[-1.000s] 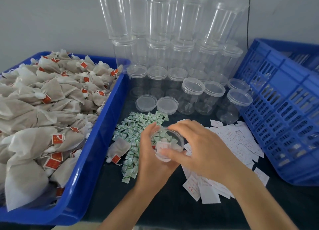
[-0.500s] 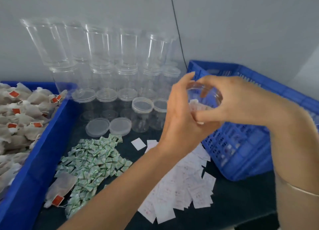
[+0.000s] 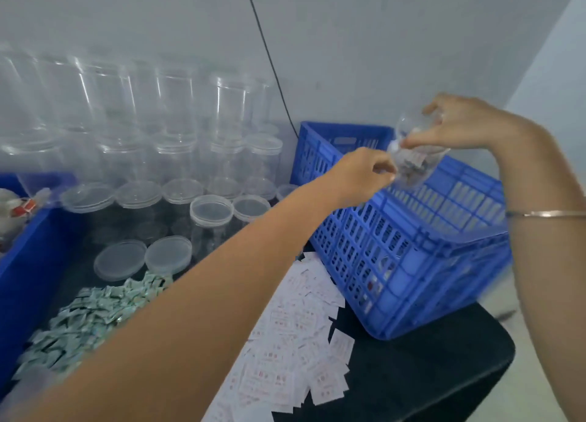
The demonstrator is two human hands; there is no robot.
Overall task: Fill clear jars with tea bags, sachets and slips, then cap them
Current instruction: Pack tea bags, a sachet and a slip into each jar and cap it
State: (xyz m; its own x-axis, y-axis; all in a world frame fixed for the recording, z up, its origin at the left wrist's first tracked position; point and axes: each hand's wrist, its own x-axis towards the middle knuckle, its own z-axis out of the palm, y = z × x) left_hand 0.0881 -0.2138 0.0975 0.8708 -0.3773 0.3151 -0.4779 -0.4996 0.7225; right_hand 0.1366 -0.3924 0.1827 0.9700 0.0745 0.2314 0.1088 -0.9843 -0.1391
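Clear plastic in the grip: holds the jar in the air over the blue crate, tilted, with blurred white and grey contents visible through its wall. Clamps it from above with the right hand, thumb and fingers curled round its upper end, with the body hanging below and to the left of the palm. Has the left hand at the lower left side of the jar, fingers curled, tips at the wall; cannot tell through the blur whether pinching it or only touching. Lower, on the black table: white slips, green sachets, two loose lids, rows of empty jars stacked against the wall, and at far left a blue tray
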